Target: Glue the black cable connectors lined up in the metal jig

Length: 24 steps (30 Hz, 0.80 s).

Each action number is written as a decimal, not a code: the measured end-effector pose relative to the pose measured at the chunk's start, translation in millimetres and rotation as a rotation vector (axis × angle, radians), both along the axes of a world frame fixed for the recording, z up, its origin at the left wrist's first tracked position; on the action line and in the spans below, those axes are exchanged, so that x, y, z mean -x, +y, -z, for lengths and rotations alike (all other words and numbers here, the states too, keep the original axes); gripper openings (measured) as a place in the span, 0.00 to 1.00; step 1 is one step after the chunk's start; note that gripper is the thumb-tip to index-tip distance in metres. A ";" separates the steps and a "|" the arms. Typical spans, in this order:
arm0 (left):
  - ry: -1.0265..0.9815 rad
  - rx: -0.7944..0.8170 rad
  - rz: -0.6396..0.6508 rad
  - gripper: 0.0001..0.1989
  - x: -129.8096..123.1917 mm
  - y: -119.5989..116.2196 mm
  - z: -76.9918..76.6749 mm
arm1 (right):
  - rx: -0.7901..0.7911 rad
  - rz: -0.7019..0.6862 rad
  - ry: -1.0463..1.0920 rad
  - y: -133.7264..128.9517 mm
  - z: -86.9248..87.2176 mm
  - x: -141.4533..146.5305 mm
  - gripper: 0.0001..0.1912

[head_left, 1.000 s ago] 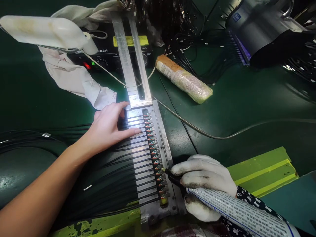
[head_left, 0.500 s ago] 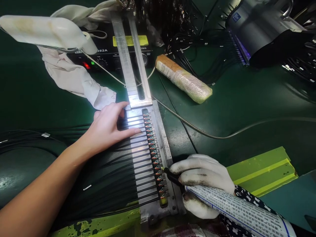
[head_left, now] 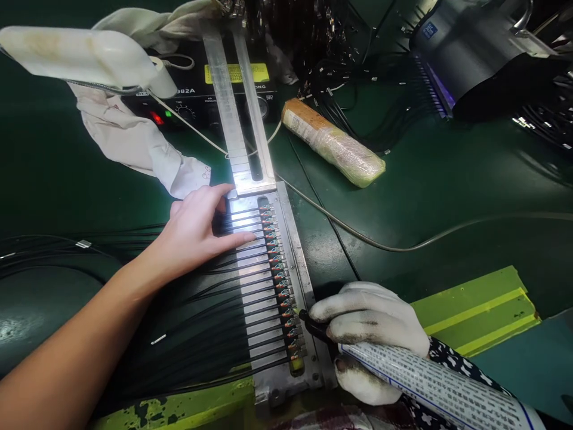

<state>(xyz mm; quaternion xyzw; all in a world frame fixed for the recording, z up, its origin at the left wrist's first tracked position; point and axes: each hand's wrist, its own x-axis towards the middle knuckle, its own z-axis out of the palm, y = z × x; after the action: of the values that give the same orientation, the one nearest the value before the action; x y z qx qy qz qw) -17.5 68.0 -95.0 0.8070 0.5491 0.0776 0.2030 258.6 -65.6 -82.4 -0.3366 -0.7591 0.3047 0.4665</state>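
Observation:
My left hand (head_left: pixel 197 224), bare, lies on the upper left of a long metal fixture (head_left: pixel 264 310). Its index finger touches a small block at the corner, and its thumb stretches flat across the cables, apart from the finger. Black cables (head_left: pixel 264 322) lie side by side in the fixture, ending in small metal connectors (head_left: pixel 282 278) with coloured wires bared. In a stained white glove, my right hand (head_left: pixel 376 334) grips a printed glue tube (head_left: pixel 434 376). The tube's black nozzle, with a yellow-green tip, points at a connector in the lower part of the row.
A white lamp (head_left: pixel 85 60) lights the fixture from the upper left. Behind stands a black controller box (head_left: pixel 197 113) marked 982A, with a slotted metal bar (head_left: pixel 228 107) over it. A wrapped roll (head_left: pixel 333 143), a grey cord (head_left: pixel 380 242) and a dark metal device (head_left: pixel 465 60) are to the right.
My right hand and the glue tube have shifted slightly right and down, with the nozzle a little lower along the connectors. My left hand has stayed put.

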 end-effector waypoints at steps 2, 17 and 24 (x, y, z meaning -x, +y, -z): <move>-0.003 0.002 0.000 0.45 0.5 0.1 -0.5 | -0.004 0.010 0.010 -0.4 0.3 0.0 0.08; 0.005 0.012 -0.010 0.45 -0.7 0.3 -0.5 | -0.014 0.014 0.013 1.8 -0.8 0.2 0.08; 0.007 0.017 -0.013 0.43 -2.0 -0.4 -2.0 | -0.012 0.011 0.000 3.0 -3.1 0.2 0.08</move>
<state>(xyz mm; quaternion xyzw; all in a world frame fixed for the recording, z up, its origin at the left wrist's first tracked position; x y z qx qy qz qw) -15.4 67.7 -93.0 0.8020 0.5557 0.0712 0.2073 258.4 -62.6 -79.3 -0.3380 -0.7591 0.2978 0.4699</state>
